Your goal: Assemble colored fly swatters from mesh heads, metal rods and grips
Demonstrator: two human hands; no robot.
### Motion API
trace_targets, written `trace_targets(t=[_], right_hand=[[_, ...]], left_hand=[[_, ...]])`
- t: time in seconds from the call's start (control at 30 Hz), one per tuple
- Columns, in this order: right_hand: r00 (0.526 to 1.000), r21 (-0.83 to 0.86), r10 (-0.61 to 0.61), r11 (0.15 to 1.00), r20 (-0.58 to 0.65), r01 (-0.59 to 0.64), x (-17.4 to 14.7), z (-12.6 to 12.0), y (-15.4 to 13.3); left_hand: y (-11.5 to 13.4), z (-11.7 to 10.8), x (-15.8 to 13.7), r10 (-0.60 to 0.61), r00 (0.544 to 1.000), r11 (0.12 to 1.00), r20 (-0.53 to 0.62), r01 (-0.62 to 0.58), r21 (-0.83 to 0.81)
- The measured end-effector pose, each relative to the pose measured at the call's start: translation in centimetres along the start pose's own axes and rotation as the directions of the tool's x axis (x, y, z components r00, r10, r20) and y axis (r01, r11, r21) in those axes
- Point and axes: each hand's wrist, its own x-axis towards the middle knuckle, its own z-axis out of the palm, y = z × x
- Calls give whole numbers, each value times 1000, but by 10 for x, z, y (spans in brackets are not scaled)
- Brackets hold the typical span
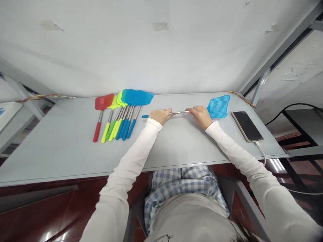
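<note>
The left hand (159, 116) has its grip closed about the handle end of a blue fly swatter (219, 107), and the right hand (201, 116) is closed on its metal shaft (179, 112) near the mesh head, holding it crosswise over the middle of the bench (65, 148). To the left, a row of fly swatters (118, 116) in red, yellow-green and blue lies with overlapping heads toward the far edge. At right lies a dark-screened smartphone (247, 126) with a white charging cable (260, 150); the shirt's dark print (164, 238), near, is too cut off to read.
</note>
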Motion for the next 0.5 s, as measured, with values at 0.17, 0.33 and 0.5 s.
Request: trace_targets(t=[0.17, 0.33, 0.5], right_hand=[[998, 10, -12, 1000, 67, 11, 3, 1, -7], [999, -63, -8, 998, -38, 6, 2, -5, 9], [989, -93, 56, 993, -136, -69, -5, -20, 31]], left_hand=[[11, -1, -1, 27, 1000, 998, -12, -27, -60], [3, 1, -1, 19, 1000, 997, -20, -21, -76], [-16, 8, 1, -37, 996, 999, -76, 35, -39]])
